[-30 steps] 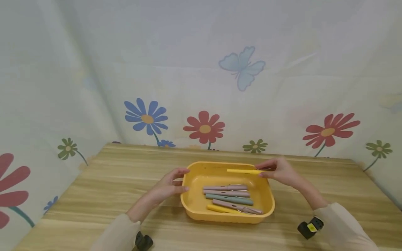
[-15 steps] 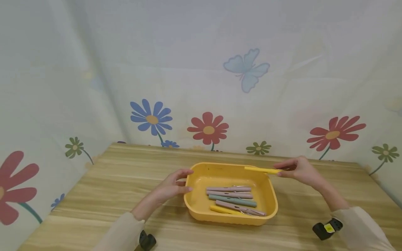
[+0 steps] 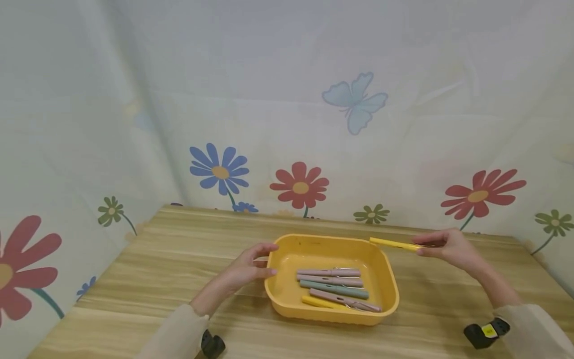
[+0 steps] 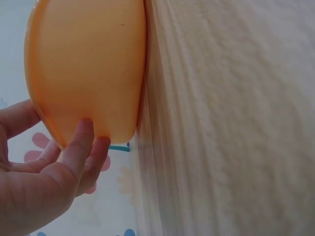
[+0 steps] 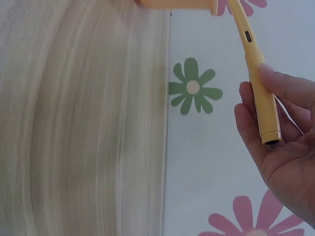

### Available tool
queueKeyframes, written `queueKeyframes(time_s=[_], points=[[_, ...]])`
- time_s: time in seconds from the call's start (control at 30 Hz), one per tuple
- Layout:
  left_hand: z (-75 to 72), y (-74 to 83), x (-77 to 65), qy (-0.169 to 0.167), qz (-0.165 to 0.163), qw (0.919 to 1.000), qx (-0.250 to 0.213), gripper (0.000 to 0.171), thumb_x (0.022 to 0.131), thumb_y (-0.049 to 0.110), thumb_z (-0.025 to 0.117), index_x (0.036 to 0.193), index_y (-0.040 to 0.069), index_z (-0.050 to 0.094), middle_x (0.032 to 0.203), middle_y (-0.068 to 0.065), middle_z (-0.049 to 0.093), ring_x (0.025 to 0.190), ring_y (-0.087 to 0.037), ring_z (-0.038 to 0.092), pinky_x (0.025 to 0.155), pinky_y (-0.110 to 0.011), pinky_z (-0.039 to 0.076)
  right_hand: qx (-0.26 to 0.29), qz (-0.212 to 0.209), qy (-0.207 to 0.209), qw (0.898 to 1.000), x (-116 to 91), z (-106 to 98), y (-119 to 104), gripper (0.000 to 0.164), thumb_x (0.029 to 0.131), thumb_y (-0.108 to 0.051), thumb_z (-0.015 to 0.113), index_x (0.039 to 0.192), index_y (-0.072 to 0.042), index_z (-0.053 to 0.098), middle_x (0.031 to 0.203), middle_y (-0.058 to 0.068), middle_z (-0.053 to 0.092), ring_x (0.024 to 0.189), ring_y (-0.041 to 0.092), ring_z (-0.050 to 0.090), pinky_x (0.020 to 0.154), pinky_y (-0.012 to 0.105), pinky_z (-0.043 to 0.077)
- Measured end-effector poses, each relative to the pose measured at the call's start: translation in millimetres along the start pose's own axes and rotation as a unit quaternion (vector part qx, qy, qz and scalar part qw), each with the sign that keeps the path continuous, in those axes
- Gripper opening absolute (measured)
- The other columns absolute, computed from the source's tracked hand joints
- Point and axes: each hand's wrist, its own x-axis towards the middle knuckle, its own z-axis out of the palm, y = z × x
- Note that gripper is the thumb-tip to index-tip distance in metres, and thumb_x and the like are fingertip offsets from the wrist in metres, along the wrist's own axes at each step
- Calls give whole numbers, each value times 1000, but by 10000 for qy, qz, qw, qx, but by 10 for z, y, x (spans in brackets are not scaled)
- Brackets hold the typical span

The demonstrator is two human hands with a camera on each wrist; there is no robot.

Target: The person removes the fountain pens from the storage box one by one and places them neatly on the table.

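A yellow plastic basin (image 3: 334,317) stands on the table. My left hand (image 3: 244,267) grips its left rim, with some fingers against the outer wall (image 4: 93,73) in the left wrist view. Just beyond the basin's right rim, above the table, my right hand (image 3: 454,250) pinches a yellow pen (image 3: 392,244) between thumb and fingers. In the right wrist view, the held pen (image 5: 263,93) points away from the palm. Inside the basin lie several pens: pinkish ones (image 3: 329,272), a green pen (image 3: 334,289) and a yellow pen (image 3: 320,302), partly covered by a pinkish pen (image 3: 343,299).
The basin rests on a wood-grain table (image 3: 193,234). Behind the table's far edge hangs a pale cloth (image 3: 251,119) printed with flowers and a butterfly. A black wrist device (image 3: 486,333) sits by the right sleeve, another (image 3: 213,344) by the left.
My right hand has moved rightward with the yellow pen, from over the basin to beyond its right rim. My left hand still holds the basin, and the view has shifted slightly.
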Motion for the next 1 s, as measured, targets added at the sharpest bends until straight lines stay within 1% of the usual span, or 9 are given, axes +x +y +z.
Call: queueKeyframes(time_s=[0.13, 0.23, 0.3, 0.4, 0.47, 0.53, 0.67, 0.8, 1.0], points=[[-2, 7, -9, 3, 1, 10000, 29, 53, 81, 2, 65, 129, 1, 43, 134, -22, 40, 116, -40, 45, 87, -40, 49, -165, 51, 104, 9998, -29, -78, 82, 43, 83, -19, 67, 113, 10, 59, 100, 20, 66, 77, 9, 64, 68, 25, 54], [-9, 14, -19, -43, 40, 10000, -26, 53, 81, 1, 64, 129, -1, 42, 135, -23, 38, 116, -42, 45, 86, -40, 49, -232, 23, 191, 9995, -35, -144, 230, 44, 81, -27, 68, 111, 5, 62, 96, 14, 67, 77, 11, 64, 67, 26, 54], [-12, 20, -24, -74, 59, 9999, -62, 53, 81, 0, 63, 130, -2, 41, 135, -24, 37, 117, -42, 44, 86, -40, 50, -239, -22, 219, 9995, -31, -189, 366, 39, 82, -26, 68, 110, 2, 64, 93, 9, 68, 76, 10, 64, 65, 25, 54], [-14, 30, -27, -94, 65, 9999, -106, 53, 81, -1, 62, 130, -2, 41, 135, -24, 37, 117, -43, 44, 85, -40, 50, -170, 0, 167, 9997, -42, -245, 478, 39, 82, -26, 68, 109, 2, 64, 92, 6, 69, 76, 9, 64, 64, 25, 54], [-12, 37, -27, -86, 56, 9999, -89, 53, 81, -1, 63, 130, -2, 41, 136, -24, 37, 117, -43, 44, 85, -40, 50, -134, 116, 125, 9998, -63, -266, 481, 43, 82, -27, 68, 110, 5, 62, 93, 7, 69, 77, 8, 64, 65, 23, 53], [-10, 41, -25, -72, 43, 9999, -64, 54, 81, -1, 63, 130, -2, 41, 136, -24, 37, 117, -42, 44, 85, -40, 50, -129, 274, 71, 9995, -94, -278, 426, 50, 80, -29, 68, 112, 9, 60, 96, 11, 68, 78, 8, 64, 67, 22, 53], [-8, 32, -18, -71, 42, 10000, -43, 54, 81, -1, 63, 130, -2, 41, 135, -24, 37, 116, -42, 44, 85, -39, 50, -242, 408, -23, 9989, -127, -267, 375, 44, 82, -22, 67, 112, 10, 59, 99, 16, 67, 77, 6, 63, 67, 20, 51], [-9, 12, -7, -128, 71, 9999, -73, 55, 81, -1, 64, 130, -3, 40, 135, -25, 37, 117, -43, 44, 85, -40, 50, -462, 419, -136, 9980, -112, -236, 438, 39, 82, -18, 68, 110, 9, 61, 99, 18, 66, 77, 3, 62, 66, 21, 51], [-4, 12, -5, -62, 38, 9999, 81, 54, 81, 1, 64, 130, -1, 42, 136, -24, 37, 118, -43, 43, 87, -41, 49, -716, 595, -338, 9951, -13, -182, 490, 39, 79, -19, 70, 108, 6, 63, 99, 17, 67, 80, 11, 61, 67, 22, 51]])
